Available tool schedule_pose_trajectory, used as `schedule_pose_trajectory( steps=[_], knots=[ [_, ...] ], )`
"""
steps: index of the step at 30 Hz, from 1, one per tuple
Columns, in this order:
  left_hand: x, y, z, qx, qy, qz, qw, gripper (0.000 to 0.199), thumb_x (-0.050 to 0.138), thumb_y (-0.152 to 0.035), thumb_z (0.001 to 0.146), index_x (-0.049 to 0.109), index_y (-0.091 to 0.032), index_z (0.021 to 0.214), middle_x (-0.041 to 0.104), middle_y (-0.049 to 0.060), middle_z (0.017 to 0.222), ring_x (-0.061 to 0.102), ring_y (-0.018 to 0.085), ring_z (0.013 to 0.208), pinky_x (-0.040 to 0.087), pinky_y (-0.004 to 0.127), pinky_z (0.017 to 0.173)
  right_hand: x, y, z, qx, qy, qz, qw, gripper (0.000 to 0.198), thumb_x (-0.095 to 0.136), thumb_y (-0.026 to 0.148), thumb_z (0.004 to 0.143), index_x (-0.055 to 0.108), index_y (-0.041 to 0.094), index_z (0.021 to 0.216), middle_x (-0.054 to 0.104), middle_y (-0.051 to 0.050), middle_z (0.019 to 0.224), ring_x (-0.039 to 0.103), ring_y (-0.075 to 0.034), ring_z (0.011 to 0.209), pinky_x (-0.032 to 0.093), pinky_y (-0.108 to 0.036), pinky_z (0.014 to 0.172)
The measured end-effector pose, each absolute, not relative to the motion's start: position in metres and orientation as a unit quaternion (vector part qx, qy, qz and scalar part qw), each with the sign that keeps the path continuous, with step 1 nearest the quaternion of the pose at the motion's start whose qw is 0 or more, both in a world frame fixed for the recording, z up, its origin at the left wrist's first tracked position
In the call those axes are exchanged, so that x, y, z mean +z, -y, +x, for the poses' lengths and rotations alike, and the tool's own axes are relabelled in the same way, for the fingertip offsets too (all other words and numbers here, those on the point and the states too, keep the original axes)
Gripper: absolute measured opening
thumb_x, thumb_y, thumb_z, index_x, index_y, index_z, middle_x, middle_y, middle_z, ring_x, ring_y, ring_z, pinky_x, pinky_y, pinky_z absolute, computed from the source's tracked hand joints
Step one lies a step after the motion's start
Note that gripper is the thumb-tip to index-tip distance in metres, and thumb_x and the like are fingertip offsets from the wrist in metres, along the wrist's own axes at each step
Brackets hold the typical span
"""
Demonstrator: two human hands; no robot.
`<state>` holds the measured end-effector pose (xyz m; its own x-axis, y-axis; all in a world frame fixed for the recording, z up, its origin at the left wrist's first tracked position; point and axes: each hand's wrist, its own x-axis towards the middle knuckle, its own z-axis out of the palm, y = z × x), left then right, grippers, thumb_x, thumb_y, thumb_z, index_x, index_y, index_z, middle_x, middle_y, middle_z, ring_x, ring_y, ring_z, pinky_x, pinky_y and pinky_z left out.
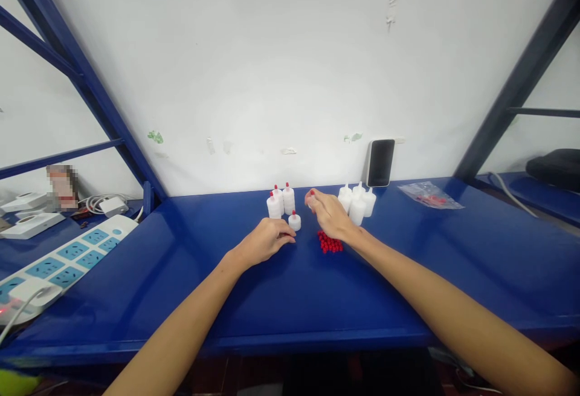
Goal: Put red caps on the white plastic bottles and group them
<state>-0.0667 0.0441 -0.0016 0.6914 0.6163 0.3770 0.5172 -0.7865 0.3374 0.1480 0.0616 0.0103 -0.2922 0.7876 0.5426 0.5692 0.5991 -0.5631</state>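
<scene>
My right hand (331,213) is closed, its fingers pinched around a small white piece with a red tip (312,193); the fingers hide most of it. Below that hand lies a cluster of small red caps (330,243). My left hand (268,240) rests near the table surface with its fingers bent and slightly apart, nothing visible in them. Just beyond its fingertips stands a short white piece with a red-capped nozzle (294,222). Behind it are several white squeeze bottles with red caps (289,201). To the right of my right hand stand several white bottles with uncapped nozzles (357,210).
A dark-screened device (380,163) leans on the wall at the back. Right of it lies a clear plastic bag (430,195) with red pieces inside. A power strip (75,257) lies at the left. Blue metal posts frame the blue table (290,311).
</scene>
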Motion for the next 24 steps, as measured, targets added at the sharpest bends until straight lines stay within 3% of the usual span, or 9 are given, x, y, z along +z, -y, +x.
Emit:
schedule_pose_trajectory(
  steps=[5, 10, 16, 20, 24],
  knots=[
    [0.0023, -0.0421, -0.0677, 0.231, -0.303, 0.919, 0.105, 0.015, 0.061, -0.014, 0.089, 0.072, -0.018, 0.098, 0.074, 0.004, 0.094, 0.069, 0.015, 0.083, 0.050, 0.023, 0.078, 0.0076, -0.0626, 0.1485, 0.181, 0.816, -0.397, 0.380, 0.032, 0.025, 0.036, 0.100, 0.048, 0.019, 0.112, 0.062, -0.005, 0.093, 0.056, -0.020, 0.078, 0.041, -0.033, 0.073],
    [0.0036, -0.0399, -0.0697, 0.221, -0.311, 0.917, 0.121, 0.019, 0.058, -0.011, 0.089, 0.071, -0.018, 0.102, 0.074, 0.004, 0.098, 0.069, 0.015, 0.084, 0.050, 0.023, 0.077, 0.0089, -0.0622, 0.1464, 0.150, 0.843, -0.394, 0.333, 0.034, 0.031, 0.047, 0.101, 0.051, 0.021, 0.109, 0.062, -0.005, 0.097, 0.058, -0.021, 0.085, 0.041, -0.032, 0.075],
    [-0.0012, -0.0420, -0.0731, 0.239, -0.316, 0.897, 0.197, 0.017, 0.059, -0.015, 0.090, 0.065, -0.016, 0.106, 0.074, 0.004, 0.089, 0.071, 0.014, 0.081, 0.052, 0.021, 0.074, 0.0085, -0.0674, 0.1425, 0.098, 0.850, -0.416, 0.308, 0.040, 0.040, 0.055, 0.097, 0.058, 0.027, 0.119, 0.059, -0.003, 0.096, 0.058, -0.020, 0.085, 0.040, -0.030, 0.074],
    [0.0018, -0.0411, -0.0717, 0.216, -0.332, 0.907, 0.142, 0.008, 0.062, -0.021, 0.090, 0.068, -0.017, 0.093, 0.073, 0.002, 0.083, 0.069, 0.014, 0.075, 0.048, 0.020, 0.069, 0.0079, -0.0681, 0.1399, 0.078, 0.854, -0.442, 0.264, 0.046, 0.041, 0.062, 0.094, 0.062, 0.028, 0.117, 0.056, -0.003, 0.090, 0.055, -0.018, 0.078, 0.035, -0.027, 0.063],
    [0.0068, -0.0383, -0.0687, 0.178, -0.345, 0.918, 0.076, 0.010, 0.063, -0.025, 0.090, 0.070, -0.018, 0.091, 0.073, 0.001, 0.081, 0.066, 0.013, 0.068, 0.044, 0.021, 0.065, 0.0057, -0.0681, 0.1403, 0.078, 0.861, -0.448, 0.230, 0.046, 0.043, 0.062, 0.093, 0.065, 0.027, 0.112, 0.058, -0.003, 0.088, 0.056, -0.018, 0.077, 0.033, -0.026, 0.062]
  ],
)
